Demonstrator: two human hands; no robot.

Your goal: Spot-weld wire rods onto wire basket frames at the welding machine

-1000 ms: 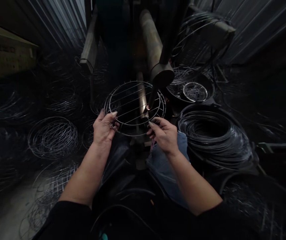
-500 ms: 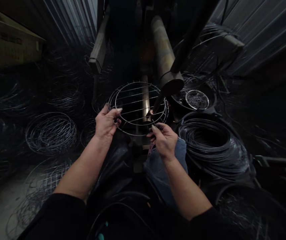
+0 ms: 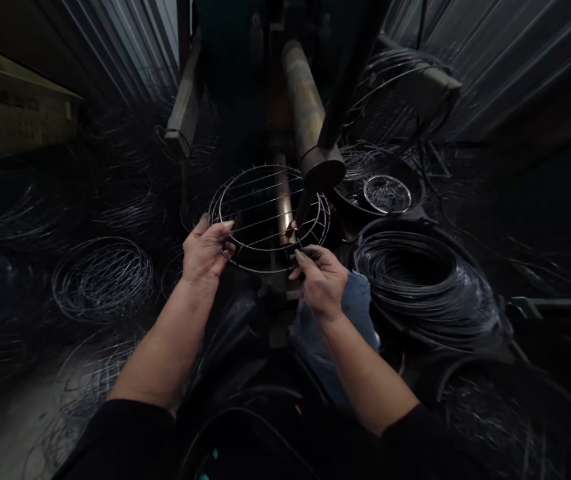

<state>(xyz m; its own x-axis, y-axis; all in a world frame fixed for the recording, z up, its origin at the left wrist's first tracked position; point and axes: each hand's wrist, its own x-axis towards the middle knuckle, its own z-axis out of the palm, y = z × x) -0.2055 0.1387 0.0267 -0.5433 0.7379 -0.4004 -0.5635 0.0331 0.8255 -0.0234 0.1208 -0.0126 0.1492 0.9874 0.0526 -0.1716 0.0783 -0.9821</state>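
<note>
A round wire rack, with two rings and parallel cross wires, is held roughly level in front of me. On its left side my left hand is closed, thumb on top and fingers beneath the rim. At the near right rim my right hand is closed in a pinch; a short piece of wire seems to stick up from its fingertips. Just beyond that hand, the tip of the upper electrode meets the rack above the brass-coloured lower bar of a machine. The exact contact there is too small to make out.
A thick cylindrical machine arm reaches toward me. To the right lie a large wire coil and a tub with a small round bowl of bits. Wire rings are piled at left. Blue cloth hangs below my right hand.
The view has shifted slightly, so the machine arm appears further left. Both hands keep their grip on the rack and wire; the glow at the electrode tip looks dimmer.
</note>
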